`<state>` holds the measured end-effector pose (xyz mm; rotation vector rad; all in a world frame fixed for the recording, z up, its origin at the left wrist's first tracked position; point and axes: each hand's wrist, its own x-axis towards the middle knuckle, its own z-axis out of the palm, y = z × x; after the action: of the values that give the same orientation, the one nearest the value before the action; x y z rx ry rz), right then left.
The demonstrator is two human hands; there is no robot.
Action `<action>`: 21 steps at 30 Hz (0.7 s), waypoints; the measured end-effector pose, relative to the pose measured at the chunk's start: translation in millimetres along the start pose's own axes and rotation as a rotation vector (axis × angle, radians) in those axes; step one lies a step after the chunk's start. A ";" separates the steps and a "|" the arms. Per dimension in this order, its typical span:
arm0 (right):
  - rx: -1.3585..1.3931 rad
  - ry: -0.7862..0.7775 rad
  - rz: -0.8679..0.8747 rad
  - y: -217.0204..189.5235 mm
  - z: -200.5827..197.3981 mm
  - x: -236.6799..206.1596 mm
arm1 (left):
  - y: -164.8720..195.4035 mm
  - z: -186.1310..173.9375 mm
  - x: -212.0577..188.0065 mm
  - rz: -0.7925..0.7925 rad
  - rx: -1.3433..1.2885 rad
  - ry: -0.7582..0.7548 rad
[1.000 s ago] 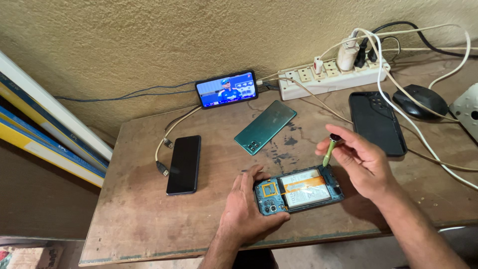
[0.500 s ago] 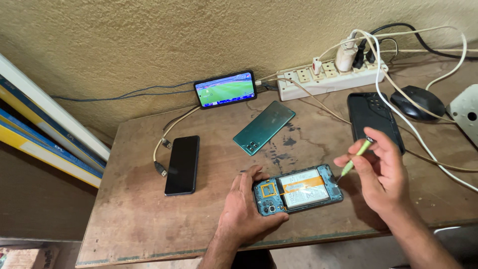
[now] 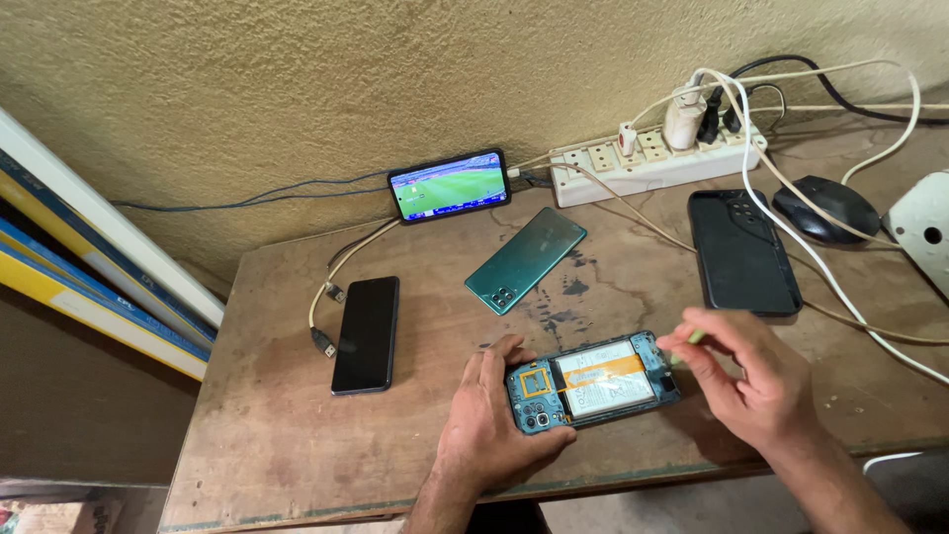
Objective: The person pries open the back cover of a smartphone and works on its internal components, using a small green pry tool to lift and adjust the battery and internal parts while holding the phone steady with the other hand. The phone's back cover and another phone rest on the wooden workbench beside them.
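Observation:
An opened phone (image 3: 593,381) lies back side up near the table's front edge, its blue frame, battery and orange strip showing. My left hand (image 3: 491,425) holds its left end, thumb under and fingers along the top corner. My right hand (image 3: 751,381) is at the phone's right end, fingers pinched on a small green tool (image 3: 695,337) whose tip is mostly hidden by the fingers.
On the wooden table (image 3: 277,445) lie a black phone (image 3: 367,333) at left, a teal back cover (image 3: 525,260), and a black case (image 3: 742,251). A phone showing video (image 3: 450,185) leans on the wall beside a power strip (image 3: 652,158). A mouse (image 3: 825,208) and cables sit at right.
My right hand has come down from above the black case to the opened phone's right end, with the green tool still in it. My left hand has stayed on the phone.

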<state>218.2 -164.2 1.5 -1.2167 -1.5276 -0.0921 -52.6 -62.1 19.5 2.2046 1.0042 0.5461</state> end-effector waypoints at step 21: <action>0.350 -0.223 0.159 31.7 -14.6 13.2 | 3.0 -0.5 1.0 0.010 -0.037 0.036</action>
<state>252.9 -150.4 0.4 -1.0857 -1.5511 0.4131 -50.8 -62.6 22.0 2.1756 0.9944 0.6055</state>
